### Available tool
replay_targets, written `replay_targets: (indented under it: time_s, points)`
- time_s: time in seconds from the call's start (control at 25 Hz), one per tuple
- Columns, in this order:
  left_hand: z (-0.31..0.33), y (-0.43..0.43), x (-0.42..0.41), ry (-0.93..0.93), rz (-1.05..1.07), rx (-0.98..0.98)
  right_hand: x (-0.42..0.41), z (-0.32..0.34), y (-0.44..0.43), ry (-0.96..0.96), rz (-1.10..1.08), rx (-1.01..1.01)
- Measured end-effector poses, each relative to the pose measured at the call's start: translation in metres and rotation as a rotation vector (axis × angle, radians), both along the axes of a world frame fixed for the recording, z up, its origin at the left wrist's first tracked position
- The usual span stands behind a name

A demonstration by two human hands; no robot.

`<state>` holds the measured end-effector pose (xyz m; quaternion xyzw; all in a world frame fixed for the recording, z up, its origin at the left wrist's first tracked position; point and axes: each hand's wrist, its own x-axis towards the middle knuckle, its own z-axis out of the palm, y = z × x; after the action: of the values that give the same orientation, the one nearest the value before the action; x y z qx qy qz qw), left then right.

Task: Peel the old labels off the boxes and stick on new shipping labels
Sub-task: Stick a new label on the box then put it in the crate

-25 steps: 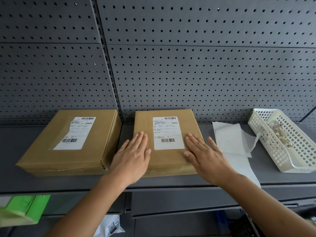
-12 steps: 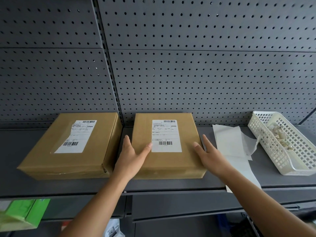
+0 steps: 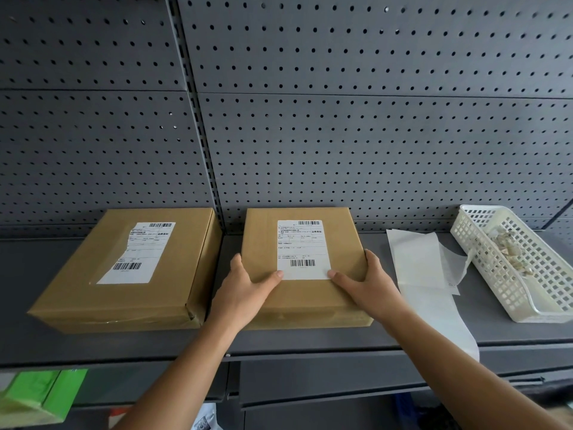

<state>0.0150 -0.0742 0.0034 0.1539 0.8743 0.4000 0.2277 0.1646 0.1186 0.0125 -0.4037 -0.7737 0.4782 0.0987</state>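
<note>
The centre box (image 3: 260,237) wore a smooth label (image 3: 302,246), apparently new. The left hand (image 3: 240,293) and right hand (image 3: 369,283) gripped its sides, thumbs on top. Left of it, the second box (image 3: 77,299) had a torn label (image 3: 139,252) awaiting peeling. Right of it lay backing paper (image 3: 415,262) and a basket (image 3: 496,274).

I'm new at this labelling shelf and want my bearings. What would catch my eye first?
The left hand and right hand grip the centre cardboard box by its sides, thumbs beside its white label. Left of it sits a second box with a torn-edged label. At the far right, a white basket holds paper scraps.
</note>
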Motion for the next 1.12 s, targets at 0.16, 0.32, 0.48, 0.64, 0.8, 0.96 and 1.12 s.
replay_targets:
  time_s: [0.16, 0.32, 0.48, 0.64, 0.8, 0.96, 1.12]
  points:
    - [-0.002, -0.001, 0.0, -0.059, 0.044, 0.094, 0.001, -0.001, 0.002, 0.019, -0.033, -0.087]
    - [-0.001, -0.002, 0.006, -0.063, 0.071, 0.179, 0.007, -0.001, 0.003, 0.076, -0.032, -0.128]
    - [0.019, 0.002, 0.014, 0.014, 0.033, 0.242, 0.019, 0.013, 0.006, 0.159, -0.071, -0.112]
    - [0.048, 0.027, 0.029, 0.087, -0.072, 0.348, 0.05, 0.051, 0.009, 0.255, -0.173, -0.029]
    - [0.067, 0.069, 0.057, 0.072, -0.224, 0.477, 0.104, 0.076, 0.02, 0.286, -0.329, 0.1]
    - [0.083, 0.124, 0.108, 0.057, -0.409, 0.564, 0.177, 0.095, 0.038, 0.317, -0.494, 0.158]
    - [0.093, 0.186, 0.18, 0.047, -0.574, 0.601, 0.264, 0.104, 0.06, 0.37, -0.668, 0.2]
